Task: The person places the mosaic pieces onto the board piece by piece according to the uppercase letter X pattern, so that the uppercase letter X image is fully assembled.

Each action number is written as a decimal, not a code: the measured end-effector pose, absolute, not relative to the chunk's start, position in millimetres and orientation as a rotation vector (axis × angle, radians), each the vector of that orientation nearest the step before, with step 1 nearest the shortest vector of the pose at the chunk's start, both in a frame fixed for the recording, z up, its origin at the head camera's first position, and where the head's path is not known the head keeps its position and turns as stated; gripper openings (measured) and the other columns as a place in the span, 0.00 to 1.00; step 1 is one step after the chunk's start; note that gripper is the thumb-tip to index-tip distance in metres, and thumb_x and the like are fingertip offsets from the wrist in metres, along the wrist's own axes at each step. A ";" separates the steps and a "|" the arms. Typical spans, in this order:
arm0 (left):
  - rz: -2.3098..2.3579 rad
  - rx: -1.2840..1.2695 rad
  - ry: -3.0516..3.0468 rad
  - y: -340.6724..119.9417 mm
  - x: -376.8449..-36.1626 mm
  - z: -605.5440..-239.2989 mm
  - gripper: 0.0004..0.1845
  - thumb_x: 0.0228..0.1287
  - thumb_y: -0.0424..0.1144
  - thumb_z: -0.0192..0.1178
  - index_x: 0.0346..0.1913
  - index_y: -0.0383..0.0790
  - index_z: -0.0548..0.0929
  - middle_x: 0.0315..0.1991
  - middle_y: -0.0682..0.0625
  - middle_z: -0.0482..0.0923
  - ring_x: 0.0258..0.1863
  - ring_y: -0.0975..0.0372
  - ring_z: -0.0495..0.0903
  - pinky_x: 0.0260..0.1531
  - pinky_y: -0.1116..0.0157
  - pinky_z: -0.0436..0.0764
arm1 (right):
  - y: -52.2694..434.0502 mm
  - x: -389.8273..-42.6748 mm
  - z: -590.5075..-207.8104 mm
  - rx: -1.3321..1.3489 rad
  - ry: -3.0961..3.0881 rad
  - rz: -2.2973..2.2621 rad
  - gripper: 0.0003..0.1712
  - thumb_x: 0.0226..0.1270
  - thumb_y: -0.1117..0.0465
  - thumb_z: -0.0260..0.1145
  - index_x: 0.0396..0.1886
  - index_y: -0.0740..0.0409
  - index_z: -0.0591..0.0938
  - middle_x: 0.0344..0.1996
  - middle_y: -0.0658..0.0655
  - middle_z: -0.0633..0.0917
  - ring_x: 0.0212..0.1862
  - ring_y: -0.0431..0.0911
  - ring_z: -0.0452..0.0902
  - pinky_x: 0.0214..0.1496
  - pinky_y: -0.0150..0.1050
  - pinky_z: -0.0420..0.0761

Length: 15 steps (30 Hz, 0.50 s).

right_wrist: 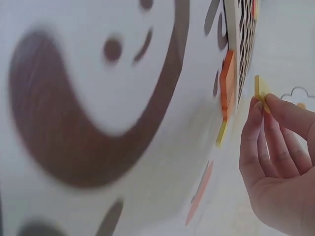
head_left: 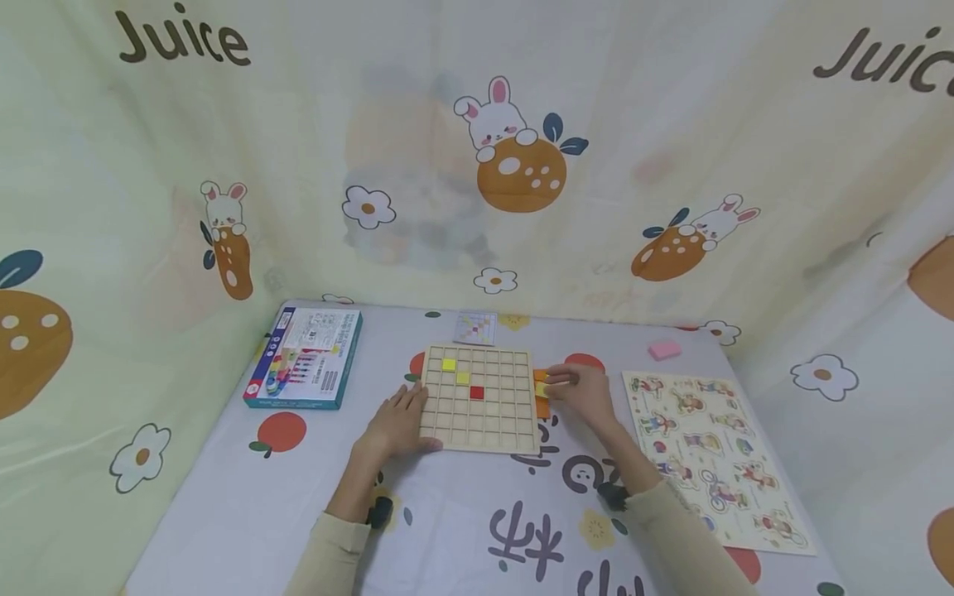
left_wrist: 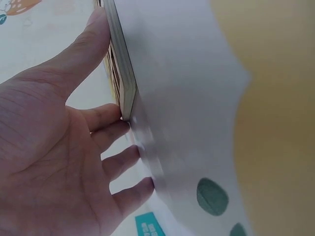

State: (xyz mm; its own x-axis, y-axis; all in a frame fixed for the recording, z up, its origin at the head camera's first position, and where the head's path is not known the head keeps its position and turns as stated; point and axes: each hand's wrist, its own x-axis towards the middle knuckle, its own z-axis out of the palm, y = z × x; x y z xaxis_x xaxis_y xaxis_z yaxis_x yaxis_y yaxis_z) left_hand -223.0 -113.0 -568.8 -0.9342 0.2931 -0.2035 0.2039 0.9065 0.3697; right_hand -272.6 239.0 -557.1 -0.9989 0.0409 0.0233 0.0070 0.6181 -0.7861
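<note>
A wooden grid board [head_left: 479,400] lies flat at the centre of the head view, on a tabletop [head_left: 447,530] covered with a printed cloth. Three small tiles sit in its cells: two yellow ones [head_left: 449,364] toward the upper left of the grid and a red tile [head_left: 477,392] just below and right of them.

The left hand [head_left: 398,426] rests on the cloth at the board's lower left corner, fingers straight and spread, holding nothing. In the left wrist view the thumb [left_wrist: 86,46] lies along the board's edge [left_wrist: 123,73] and the fingertips touch near its corner.

The right hand [head_left: 581,393] sits just past the board's right edge, pinching a yellow tile [right_wrist: 261,89] between thumb and fingertips (the right wrist view shows this plainly, the tile held clear of the cloth). Beside it, against the board's right side, lies a small pile of orange and yellow tiles [head_left: 541,396].

At the left of the head view a blue-edged box [head_left: 305,358] lies flat. Above the board, near the back wall, is a small pattern card [head_left: 475,328]. At the right lies a picture puzzle board [head_left: 711,455] with cartoon figures, and above it a pink block [head_left: 664,349]. Curtains printed with rabbits and fruit enclose the scene.
</note>
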 end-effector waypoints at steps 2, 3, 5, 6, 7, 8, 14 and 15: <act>0.511 0.381 2.817 -113.2 -222.5 -567.1 0.57 0.60 0.59 0.75 0.82 0.34 0.57 0.83 0.38 0.51 0.82 0.41 0.48 0.78 0.39 0.56 | 232.3 -272.5 -557.2 -0.025 -2.783 1.386 0.19 0.60 0.63 0.80 0.52 0.56 0.89 0.41 0.54 0.92 0.41 0.50 0.89 0.41 0.39 0.87; 0.510 0.381 2.819 -113.4 -223.1 -567.6 0.57 0.60 0.59 0.75 0.82 0.34 0.57 0.83 0.38 0.51 0.82 0.41 0.49 0.78 0.39 0.56 | 229.0 -272.5 -557.5 -0.019 -2.784 1.387 0.19 0.60 0.62 0.80 0.52 0.55 0.89 0.40 0.53 0.92 0.41 0.49 0.89 0.41 0.39 0.87; 0.512 0.376 2.823 -113.4 -223.5 -568.1 0.57 0.60 0.59 0.74 0.82 0.35 0.57 0.84 0.39 0.51 0.82 0.42 0.48 0.78 0.40 0.55 | 222.3 -272.7 -558.2 -0.012 -2.789 1.394 0.18 0.60 0.61 0.81 0.51 0.53 0.90 0.39 0.50 0.92 0.41 0.47 0.89 0.41 0.39 0.86; 0.515 0.375 2.827 -113.5 -223.3 -568.1 0.57 0.60 0.59 0.74 0.82 0.35 0.57 0.83 0.39 0.51 0.82 0.42 0.48 0.79 0.40 0.55 | 219.1 -272.8 -558.7 -0.008 -2.788 1.397 0.18 0.59 0.61 0.81 0.50 0.52 0.90 0.38 0.50 0.92 0.41 0.47 0.89 0.41 0.39 0.86; 0.521 0.376 2.831 -113.7 -223.7 -569.4 0.57 0.60 0.59 0.75 0.82 0.34 0.57 0.83 0.39 0.52 0.82 0.41 0.49 0.78 0.40 0.55 | 215.9 -272.8 -559.2 -0.004 -2.790 1.404 0.17 0.59 0.61 0.81 0.49 0.51 0.90 0.38 0.49 0.92 0.41 0.46 0.89 0.41 0.38 0.86; 0.528 0.375 2.831 -113.7 -223.2 -568.8 0.57 0.60 0.59 0.75 0.82 0.34 0.58 0.83 0.38 0.52 0.82 0.41 0.49 0.78 0.39 0.55 | 212.8 -272.6 -559.4 0.001 -2.789 1.417 0.17 0.59 0.61 0.81 0.49 0.51 0.90 0.37 0.48 0.92 0.42 0.46 0.89 0.41 0.38 0.86; 0.516 0.373 2.808 -111.9 -220.8 -561.4 0.56 0.61 0.57 0.75 0.81 0.33 0.57 0.83 0.37 0.52 0.82 0.41 0.49 0.78 0.39 0.55 | 195.3 -270.4 -559.9 0.012 -2.797 1.492 0.16 0.59 0.63 0.81 0.47 0.53 0.91 0.36 0.49 0.92 0.41 0.46 0.89 0.39 0.36 0.86; 0.518 0.378 2.808 -111.5 -220.9 -560.8 0.55 0.61 0.56 0.75 0.81 0.32 0.58 0.83 0.37 0.52 0.82 0.40 0.49 0.78 0.39 0.55 | 192.8 -270.0 -559.8 0.001 -2.802 1.499 0.16 0.59 0.63 0.81 0.47 0.52 0.91 0.36 0.48 0.92 0.41 0.46 0.89 0.39 0.35 0.85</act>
State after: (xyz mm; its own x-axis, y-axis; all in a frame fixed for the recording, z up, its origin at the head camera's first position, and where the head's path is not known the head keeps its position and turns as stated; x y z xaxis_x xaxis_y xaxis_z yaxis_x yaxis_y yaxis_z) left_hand -220.9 -111.5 -560.8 -0.9321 0.2982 -0.2057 0.2053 0.9026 0.3785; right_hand -270.0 192.8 -559.8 -0.9994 -0.0172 -0.0314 0.0166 0.5553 -0.8315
